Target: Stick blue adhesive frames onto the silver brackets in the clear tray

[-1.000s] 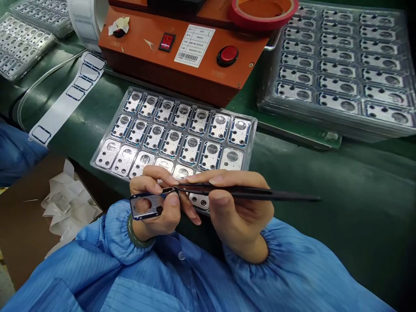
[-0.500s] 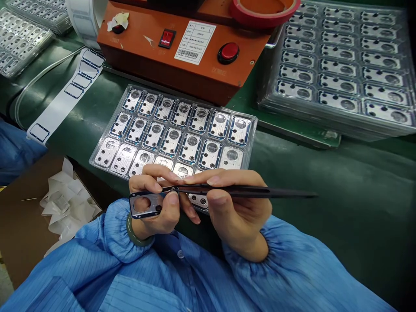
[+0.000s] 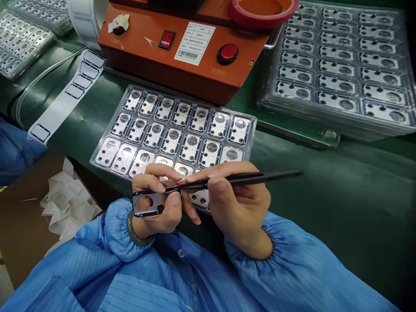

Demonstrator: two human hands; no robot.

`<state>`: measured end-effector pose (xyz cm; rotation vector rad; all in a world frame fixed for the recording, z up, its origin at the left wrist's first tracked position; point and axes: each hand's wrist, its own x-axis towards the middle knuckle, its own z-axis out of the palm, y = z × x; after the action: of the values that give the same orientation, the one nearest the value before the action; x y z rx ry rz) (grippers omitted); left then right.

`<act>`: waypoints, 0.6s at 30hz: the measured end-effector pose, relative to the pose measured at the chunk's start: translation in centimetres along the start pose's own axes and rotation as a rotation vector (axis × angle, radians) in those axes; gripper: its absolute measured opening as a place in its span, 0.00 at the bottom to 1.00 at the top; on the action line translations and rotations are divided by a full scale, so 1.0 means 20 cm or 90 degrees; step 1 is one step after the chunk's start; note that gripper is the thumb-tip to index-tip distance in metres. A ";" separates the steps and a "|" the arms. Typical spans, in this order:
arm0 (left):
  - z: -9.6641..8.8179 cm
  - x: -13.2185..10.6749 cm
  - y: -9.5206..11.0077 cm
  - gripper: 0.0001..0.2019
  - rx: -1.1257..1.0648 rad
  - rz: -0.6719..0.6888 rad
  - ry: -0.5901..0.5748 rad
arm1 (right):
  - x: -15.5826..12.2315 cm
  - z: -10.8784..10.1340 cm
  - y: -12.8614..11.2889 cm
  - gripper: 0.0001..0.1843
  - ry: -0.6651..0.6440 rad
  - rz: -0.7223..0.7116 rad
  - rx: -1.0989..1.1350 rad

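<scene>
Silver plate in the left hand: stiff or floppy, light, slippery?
Probably stiff: the silver plate looks flat and straight-edged. Likely light: it's small against the left hand. Possibly slippery: its face looks shiny.

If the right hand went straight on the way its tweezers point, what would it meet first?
Probably the blue-edged metal plate held in the left hand: the tweezers in the right hand point toward it, their tips appearing close to its upper edge. Depth is unclear, so contact is uncertain.
</scene>
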<state>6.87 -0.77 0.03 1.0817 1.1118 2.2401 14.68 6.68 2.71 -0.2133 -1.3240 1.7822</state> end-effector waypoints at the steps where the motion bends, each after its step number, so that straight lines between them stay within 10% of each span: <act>1: 0.00 0.00 0.00 0.10 -0.006 -0.003 -0.002 | 0.00 0.00 0.00 0.03 -0.001 0.010 0.002; 18: -0.02 -0.01 -0.02 0.13 -0.041 0.034 -0.029 | -0.02 -0.04 0.02 0.02 0.076 0.037 -0.078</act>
<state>6.68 -0.84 -0.61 1.1415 0.9962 2.2648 15.23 6.96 1.94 -0.4227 -1.3544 1.7101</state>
